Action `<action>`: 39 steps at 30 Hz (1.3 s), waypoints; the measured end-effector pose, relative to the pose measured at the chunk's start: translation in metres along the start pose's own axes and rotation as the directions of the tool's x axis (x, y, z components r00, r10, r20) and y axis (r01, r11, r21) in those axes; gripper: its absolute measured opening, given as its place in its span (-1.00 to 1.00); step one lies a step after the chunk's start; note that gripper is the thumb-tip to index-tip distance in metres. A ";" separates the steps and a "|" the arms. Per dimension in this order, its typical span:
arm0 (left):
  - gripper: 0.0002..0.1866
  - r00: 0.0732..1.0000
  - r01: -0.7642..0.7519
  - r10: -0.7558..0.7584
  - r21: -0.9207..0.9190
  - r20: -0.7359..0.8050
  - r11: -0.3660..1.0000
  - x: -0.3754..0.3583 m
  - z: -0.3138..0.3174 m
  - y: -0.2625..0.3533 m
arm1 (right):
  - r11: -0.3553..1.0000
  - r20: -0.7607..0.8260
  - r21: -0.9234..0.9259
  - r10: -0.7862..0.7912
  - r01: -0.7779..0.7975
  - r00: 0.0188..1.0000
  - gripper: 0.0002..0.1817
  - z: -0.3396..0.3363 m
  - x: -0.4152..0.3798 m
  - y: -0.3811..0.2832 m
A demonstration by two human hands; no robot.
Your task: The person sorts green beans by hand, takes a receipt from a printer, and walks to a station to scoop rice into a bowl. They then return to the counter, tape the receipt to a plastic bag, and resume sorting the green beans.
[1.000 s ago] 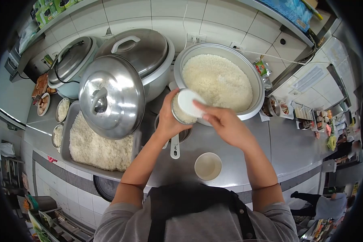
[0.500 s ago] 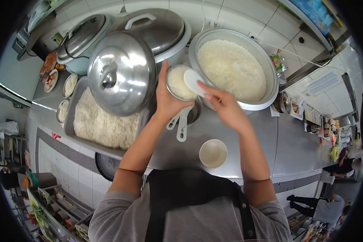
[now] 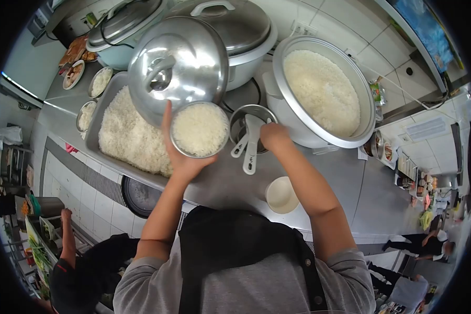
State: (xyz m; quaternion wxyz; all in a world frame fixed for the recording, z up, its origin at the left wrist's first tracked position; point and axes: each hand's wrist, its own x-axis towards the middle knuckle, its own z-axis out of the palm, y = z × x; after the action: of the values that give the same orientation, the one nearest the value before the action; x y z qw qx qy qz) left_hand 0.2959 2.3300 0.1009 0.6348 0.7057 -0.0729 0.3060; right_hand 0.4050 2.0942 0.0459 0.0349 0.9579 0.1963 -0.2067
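Note:
My left hand (image 3: 186,165) is closed around a round metal bowl (image 3: 200,129) heaped with white rice, held above the counter beside the rice tray. My right hand (image 3: 275,137) is a fist at the rim of a steel pot (image 3: 269,116). The white rice paddle it held earlier is mostly hidden inside the pot. Two other paddles (image 3: 250,159) stand in that pot, their handles hanging over its near side. Right of it, a large open rice cooker (image 3: 369,123) holds cooked rice (image 3: 324,91). An off-white cup (image 3: 282,195) stands nearer me.
A grey tray (image 3: 119,166) of rice lies left, with a steel lid (image 3: 186,49) over its far part. Lidded cookers (image 3: 230,29) stand behind. Small bowls (image 3: 100,82) line the left side. A co-worker's arm (image 3: 68,238) is at lower left; other people are at right.
My left hand and the rice bowl have moved left, away from the open cooker. My right hand has gone from the bowl down to the steel pot. A co-worker has come into view at lower left.

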 end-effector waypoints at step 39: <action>-0.10 0.762 -0.070 -0.019 0.112 0.648 0.991 -0.068 0.105 -0.025 | 0.863 -0.511 0.486 0.410 -0.140 0.756 -0.38 0.155 -0.198 -0.005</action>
State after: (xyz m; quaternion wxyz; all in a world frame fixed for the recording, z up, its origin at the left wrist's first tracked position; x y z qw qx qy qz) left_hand 0.2888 2.2166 0.0436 0.5196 0.8063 -0.2770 0.0563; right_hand 0.1775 2.0044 -0.0144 -0.2042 0.9759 0.0015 0.0767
